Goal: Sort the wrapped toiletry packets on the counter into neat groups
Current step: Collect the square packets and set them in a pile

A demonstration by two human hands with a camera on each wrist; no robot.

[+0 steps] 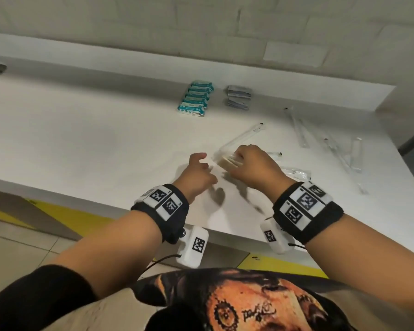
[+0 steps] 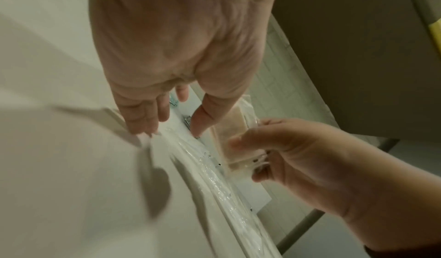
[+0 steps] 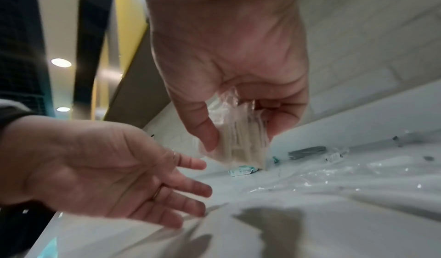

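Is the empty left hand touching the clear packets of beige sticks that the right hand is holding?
Apart. The right wrist view shows bare counter between the open left hand and the clear packets of beige sticks gripped by the right hand.

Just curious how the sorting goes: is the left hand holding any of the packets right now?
No. The left hand is spread open and empty, while the right hand pinches the clear-wrapped packets.

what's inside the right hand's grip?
The right hand pinches a bundle of clear-wrapped beige packets, held above the counter. Its fingers cover the bundle's top; the count cannot be told.
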